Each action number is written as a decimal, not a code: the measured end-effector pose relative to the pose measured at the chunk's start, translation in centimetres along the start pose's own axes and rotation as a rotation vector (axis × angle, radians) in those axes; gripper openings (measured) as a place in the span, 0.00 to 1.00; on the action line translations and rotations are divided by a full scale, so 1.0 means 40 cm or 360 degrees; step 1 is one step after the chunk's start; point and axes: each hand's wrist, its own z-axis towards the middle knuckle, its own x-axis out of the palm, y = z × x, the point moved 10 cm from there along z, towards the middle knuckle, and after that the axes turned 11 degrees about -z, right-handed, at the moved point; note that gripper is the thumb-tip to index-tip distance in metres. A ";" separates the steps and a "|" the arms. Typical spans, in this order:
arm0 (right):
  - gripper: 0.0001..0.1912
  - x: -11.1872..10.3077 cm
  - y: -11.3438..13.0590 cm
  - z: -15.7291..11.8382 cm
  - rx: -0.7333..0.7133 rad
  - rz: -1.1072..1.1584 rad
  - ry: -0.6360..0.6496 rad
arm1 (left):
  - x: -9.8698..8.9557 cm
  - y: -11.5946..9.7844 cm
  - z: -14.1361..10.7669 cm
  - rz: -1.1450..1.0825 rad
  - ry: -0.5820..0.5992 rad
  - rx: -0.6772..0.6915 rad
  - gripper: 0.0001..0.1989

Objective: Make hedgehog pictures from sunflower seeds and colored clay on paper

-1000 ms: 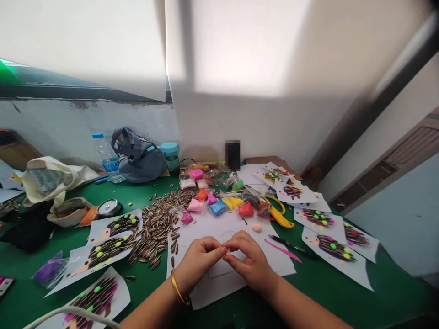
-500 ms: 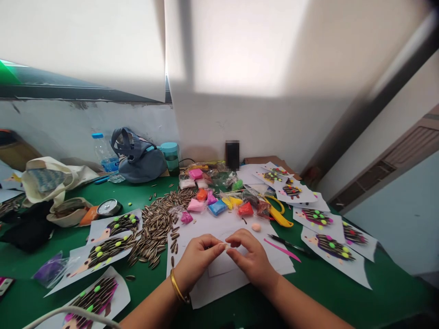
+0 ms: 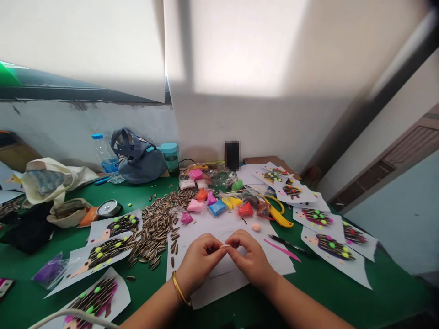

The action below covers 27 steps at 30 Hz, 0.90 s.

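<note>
My left hand (image 3: 200,258), with a gold bangle (image 3: 180,289) at its wrist, pinches a small pale piece (image 3: 224,246) that is mostly hidden by the fingertips. My right hand (image 3: 252,259) pinches the same piece from the other side, and the two hands' fingertips meet. Both are above white paper sheets (image 3: 216,294) on the green table. A peach clay ball (image 3: 256,227) lies on the paper beyond my right hand, and a pink clay strip (image 3: 283,250) lies to its right. Sunflower seeds (image 3: 154,228) are heaped left of the paper.
Coloured clay packets (image 3: 217,208) lie beyond the hands, beside yellow-handled scissors (image 3: 281,217). A black pen (image 3: 288,243) is at the right. Hedgehog pictures (image 3: 332,251) lie on both sides. A blue bag (image 3: 142,162), cup (image 3: 170,157) and bottle (image 3: 104,157) stand by the wall.
The fingertips of both hands have come closer together around the small pale piece. My left hand has shifted slightly right. The things on the table have not moved.
</note>
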 end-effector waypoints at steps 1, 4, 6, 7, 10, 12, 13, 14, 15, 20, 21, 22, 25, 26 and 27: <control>0.05 0.002 -0.001 0.000 0.0007 -0.0002 0.0009 | 0.000 -0.001 0.000 0.0010 0.0002 0.0014 0.12; 0.07 0.000 -0.005 0.001 0.0039 -0.0003 -0.0006 | -0.003 -0.004 -0.001 -0.0013 -0.0013 0.0042 0.11; 0.07 -0.001 -0.006 0.001 0.0044 -0.0005 -0.0016 | -0.006 -0.007 -0.001 -0.0019 -0.0026 0.0053 0.12; 0.07 0.001 -0.005 0.001 0.0040 -0.0010 -0.0011 | -0.007 -0.009 -0.001 -0.0013 -0.0032 0.0059 0.12; 0.09 0.006 -0.003 0.001 0.0043 -0.0030 0.0007 | -0.011 -0.016 0.000 -0.0003 -0.0042 0.0085 0.14; 0.10 0.006 -0.004 0.001 0.0069 -0.0021 0.0009 | -0.012 -0.021 0.001 -0.0035 -0.0039 0.0110 0.13; 0.10 0.005 -0.004 0.002 0.0084 -0.0003 0.0003 | -0.013 -0.024 0.001 -0.0062 -0.0037 0.0131 0.13; 0.10 0.004 -0.005 0.002 0.0100 0.0019 0.0000 | -0.012 -0.028 0.000 -0.0096 -0.0029 0.0157 0.12; 0.10 0.003 -0.007 0.002 0.0117 0.0043 -0.0001 | -0.010 -0.031 0.000 -0.0134 -0.0012 0.0183 0.12; 0.08 0.010 -0.010 0.000 0.0119 0.0117 0.0057 | 0.009 -0.036 -0.004 -0.0283 0.0107 0.0217 0.12; 0.07 0.013 -0.009 -0.001 0.0111 0.0122 0.0074 | 0.011 -0.037 -0.004 -0.0291 0.0118 0.0213 0.11; 0.06 0.015 -0.010 -0.001 0.0109 0.0123 0.0088 | 0.012 -0.038 -0.005 -0.0293 0.0124 0.0211 0.10; 0.07 0.016 -0.008 -0.002 0.0110 0.0126 0.0094 | 0.009 -0.041 -0.005 -0.0282 0.0118 0.0210 0.10; 0.07 0.014 -0.006 -0.001 0.0112 0.0130 0.0083 | 0.007 -0.040 -0.005 -0.0278 0.0106 0.0204 0.10; 0.08 0.012 -0.005 0.000 0.0119 0.0136 0.0068 | 0.005 -0.038 -0.005 -0.0277 0.0092 0.0193 0.11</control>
